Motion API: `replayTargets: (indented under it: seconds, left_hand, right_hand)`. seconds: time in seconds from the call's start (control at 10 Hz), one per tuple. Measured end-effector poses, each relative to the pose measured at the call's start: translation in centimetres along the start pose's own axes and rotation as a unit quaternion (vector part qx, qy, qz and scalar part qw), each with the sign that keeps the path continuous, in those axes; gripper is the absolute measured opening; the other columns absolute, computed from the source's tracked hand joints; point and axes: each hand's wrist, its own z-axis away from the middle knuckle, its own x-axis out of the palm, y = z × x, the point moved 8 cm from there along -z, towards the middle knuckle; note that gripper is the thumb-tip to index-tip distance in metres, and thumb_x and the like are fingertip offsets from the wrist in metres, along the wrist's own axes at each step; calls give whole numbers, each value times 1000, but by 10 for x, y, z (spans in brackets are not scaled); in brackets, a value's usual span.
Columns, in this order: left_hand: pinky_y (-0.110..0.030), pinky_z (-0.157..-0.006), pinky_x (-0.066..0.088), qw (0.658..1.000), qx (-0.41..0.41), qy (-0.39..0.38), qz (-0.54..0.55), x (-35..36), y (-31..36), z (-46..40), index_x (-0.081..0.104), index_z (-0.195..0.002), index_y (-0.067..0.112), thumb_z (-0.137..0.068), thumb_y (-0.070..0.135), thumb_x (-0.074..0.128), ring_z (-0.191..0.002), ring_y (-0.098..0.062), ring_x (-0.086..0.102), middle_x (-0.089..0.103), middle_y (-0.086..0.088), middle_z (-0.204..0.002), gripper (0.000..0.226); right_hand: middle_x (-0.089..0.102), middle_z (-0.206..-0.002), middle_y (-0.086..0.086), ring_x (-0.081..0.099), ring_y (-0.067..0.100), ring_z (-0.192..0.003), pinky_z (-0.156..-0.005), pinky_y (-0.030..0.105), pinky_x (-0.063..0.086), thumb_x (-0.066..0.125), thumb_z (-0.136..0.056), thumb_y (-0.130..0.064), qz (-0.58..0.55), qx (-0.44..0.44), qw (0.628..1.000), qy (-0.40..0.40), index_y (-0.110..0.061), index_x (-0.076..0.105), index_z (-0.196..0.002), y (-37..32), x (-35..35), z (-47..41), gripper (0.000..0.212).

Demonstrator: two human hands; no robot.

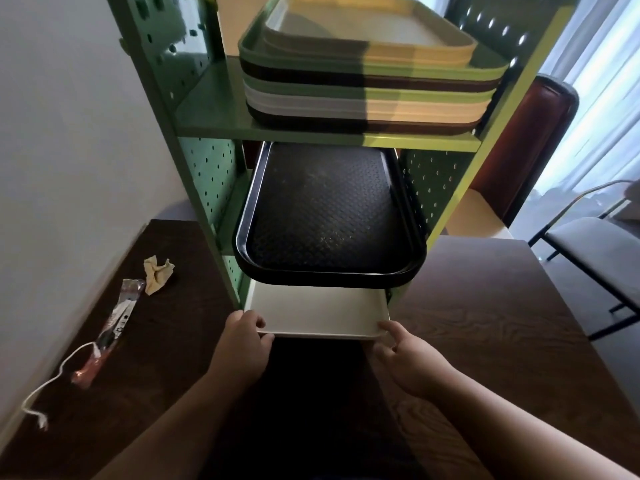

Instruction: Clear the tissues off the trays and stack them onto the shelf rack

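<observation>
A white tray (317, 313) lies partly inside the bottom level of the green shelf rack (204, 109), its near edge sticking out over the dark table. My left hand (244, 341) grips the tray's near left corner and my right hand (407, 355) grips its near right corner. Above it a black textured tray (325, 216) juts out of the middle level. A stack of several trays (367, 74) in green, brown, white and cream fills the upper shelf. One crumpled beige tissue (157, 273) lies on the table at the left.
A torn clear wrapper (114, 327) and a white string (55, 379) lie on the dark wooden table (485, 323) near the wall on the left. A brown padded seat back (523, 143) and a grey chair (595, 251) stand to the right by a bright curtain.
</observation>
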Motion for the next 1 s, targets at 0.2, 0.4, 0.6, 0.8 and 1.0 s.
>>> replayTargets:
  seconds: [0.2, 0.4, 0.6, 0.8, 1.0]
  left_hand:
    - [-32, -86, 45, 999, -24, -21, -21, 1, 3, -6, 62, -109, 8, -90, 27, 73, -97, -28, 61, 54, -15, -124, 29]
    - [-44, -105, 45, 998, 47, 13, -42, -5, 54, -1, 64, -115, 12, -88, 40, 70, -128, -33, 50, 50, -12, -141, 40]
    - [-28, -87, 46, 993, 105, -42, 16, 19, 118, 12, 65, -115, 20, -91, 44, 67, -106, -15, 61, 57, 2, -125, 33]
    - [-29, -87, 49, 989, 116, -88, 30, 46, 161, 20, 62, -122, 25, -95, 50, 60, -107, -10, 62, 60, 6, -129, 37]
    - [-32, -84, 54, 987, 116, -106, 31, 72, 208, 26, 65, -105, 26, -94, 51, 59, -94, -12, 65, 68, 7, -106, 27]
  right_hand:
    - [69, -129, 5, 64, 29, -115, -86, 38, 54, 48, -98, -42, 107, -13, 994, 0, -34, 31, -155, 0, -6, -6, 60]
    - [74, -116, 3, 72, 23, -93, -76, 32, 58, 50, -82, -38, -48, 29, 997, 51, -32, 56, -143, 7, -16, -15, 61]
    - [71, -113, 2, 69, 19, -90, -75, 31, 56, 58, -83, -37, -136, 25, 984, 114, -23, 66, -124, 10, -44, -21, 44]
    - [71, -109, -1, 69, 21, -90, -76, 35, 56, 63, -91, -35, -215, 50, 967, 130, -20, 66, -122, 48, -64, -22, 34]
    - [71, -113, 3, 69, 21, -93, -77, 32, 55, 64, -92, -37, -233, 49, 960, 147, -17, 67, -121, 86, -94, -25, 36]
